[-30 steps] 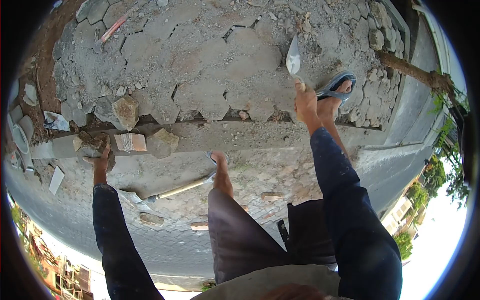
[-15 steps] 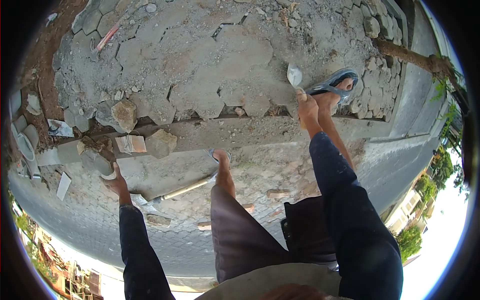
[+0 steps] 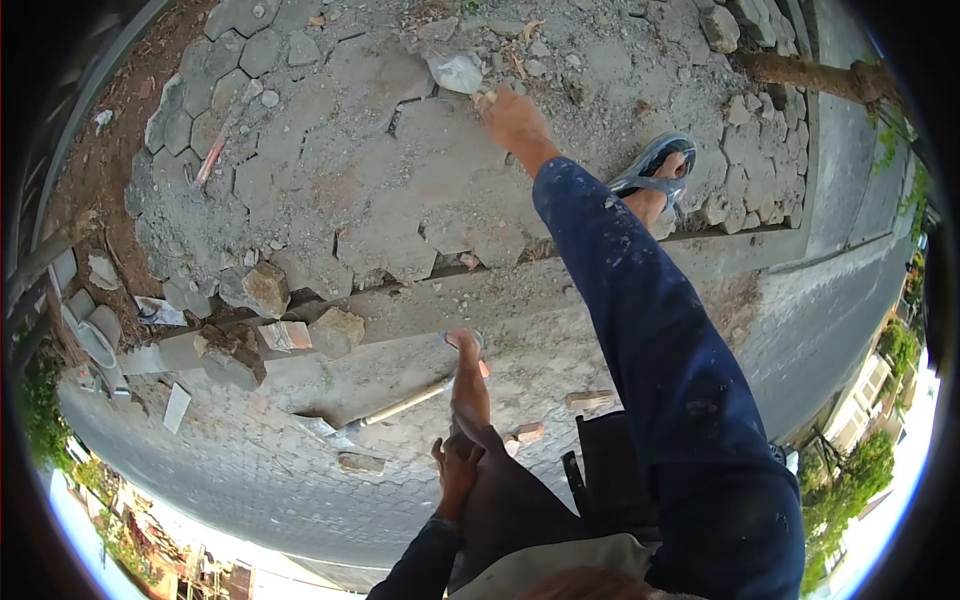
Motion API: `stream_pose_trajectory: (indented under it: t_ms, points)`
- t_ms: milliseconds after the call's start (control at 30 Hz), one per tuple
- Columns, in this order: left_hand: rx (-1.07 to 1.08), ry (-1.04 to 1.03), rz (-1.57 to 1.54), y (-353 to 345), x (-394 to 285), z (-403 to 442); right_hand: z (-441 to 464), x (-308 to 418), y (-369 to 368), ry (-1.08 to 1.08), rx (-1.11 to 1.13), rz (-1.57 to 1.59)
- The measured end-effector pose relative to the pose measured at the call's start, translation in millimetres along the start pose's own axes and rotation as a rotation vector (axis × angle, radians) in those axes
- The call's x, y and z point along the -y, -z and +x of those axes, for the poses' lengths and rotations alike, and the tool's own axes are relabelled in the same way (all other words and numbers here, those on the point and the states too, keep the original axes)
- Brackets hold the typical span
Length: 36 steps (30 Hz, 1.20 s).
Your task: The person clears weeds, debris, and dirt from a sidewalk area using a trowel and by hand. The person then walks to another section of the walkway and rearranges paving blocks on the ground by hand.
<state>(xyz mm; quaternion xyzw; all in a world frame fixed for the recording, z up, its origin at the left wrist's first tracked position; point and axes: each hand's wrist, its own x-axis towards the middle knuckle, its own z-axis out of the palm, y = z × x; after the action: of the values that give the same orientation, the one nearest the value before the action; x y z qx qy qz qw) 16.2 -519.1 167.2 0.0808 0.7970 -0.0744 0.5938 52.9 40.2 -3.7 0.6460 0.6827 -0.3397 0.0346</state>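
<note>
My right hand [image 3: 515, 122] is closed around the short handle of a trowel [image 3: 456, 73], out over the dusty hexagonal pavers [image 3: 400, 185]. The pale blade points away from my fist, low above the grit or touching it; I cannot tell which. My left hand [image 3: 457, 468] rests by my left knee, fingers apart and slightly bent, with nothing in it. A broken paver chunk [image 3: 232, 358] sits at the concrete curb [image 3: 400, 300], beside a brick piece [image 3: 285, 336] and another paver chunk [image 3: 336, 332].
A long-handled tool [image 3: 400, 402] lies on the road behind the curb, near several brick pieces [image 3: 590, 399]. A red-handled tool [image 3: 211, 158] lies on the pavers at left. Buckets [image 3: 92, 342] stand at far left. A tree trunk [image 3: 810, 72] leans in at upper right.
My right hand has carried the trowel forward and left, away from my sandaled foot. My left hand has left the paver chunk by the curb and come back to my knee.
</note>
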Motion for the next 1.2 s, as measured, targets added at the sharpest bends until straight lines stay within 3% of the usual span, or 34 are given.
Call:
stream_pose_trajectory:
  t_ms: [67,167,233,267,333,400,533,700,867,933,1033,1067,1133,1200]
  points:
    - [0.009,-0.062,0.093,-0.5,-13.7,-3.1,17.6,-37.6,29.8,-0.080,-0.013,0.029]
    - [0.065,0.004,0.085,4.0,-40.9,-9.3,52.3,-97.5,48.3,-0.053,-0.160,0.058]
    - [0.068,0.001,0.136,5.8,-58.1,-15.8,41.7,-88.7,96.9,-0.570,-0.025,0.726]
    - [0.064,-0.002,0.148,5.6,-62.3,-15.3,37.3,-91.4,102.9,-0.576,-0.031,0.737]
    - [0.074,-0.029,0.215,2.3,-66.8,-14.6,27.0,-103.9,109.6,-0.466,-0.055,0.504]
    - [0.070,-0.026,0.237,0.9,-75.4,-10.1,-9.7,-119.4,78.7,0.027,-0.097,0.137]
    - [0.030,-0.033,0.205,13.4,-114.9,-3.1,-72.3,-126.1,76.4,0.364,0.497,-0.254]
    - [-0.098,-0.264,0.242,34.7,-174.4,23.1,-23.8,-213.0,131.6,0.208,0.362,-0.214]
    - [-0.210,-0.427,0.229,56.2,-271.7,5.6,24.6,-263.7,189.8,0.085,0.220,0.009]
    - [-0.224,-0.390,0.189,64.7,-335.0,-30.0,47.5,-284.4,212.1,-0.104,0.127,0.119]
    - [-0.095,-0.403,0.003,77.7,-458.4,-78.0,69.5,-322.8,223.4,-0.195,0.008,0.155]
    - [-0.031,-0.460,-0.041,86.0,-500.1,-84.2,72.4,-319.7,226.1,-0.190,0.015,0.152]
    - [0.038,-0.766,0.192,117.0,-563.9,-81.2,71.9,-301.9,233.7,-0.234,0.027,0.219]
    - [0.025,-0.771,0.128,142.1,-616.5,-68.3,60.0,-270.1,240.0,-0.030,0.139,0.127]
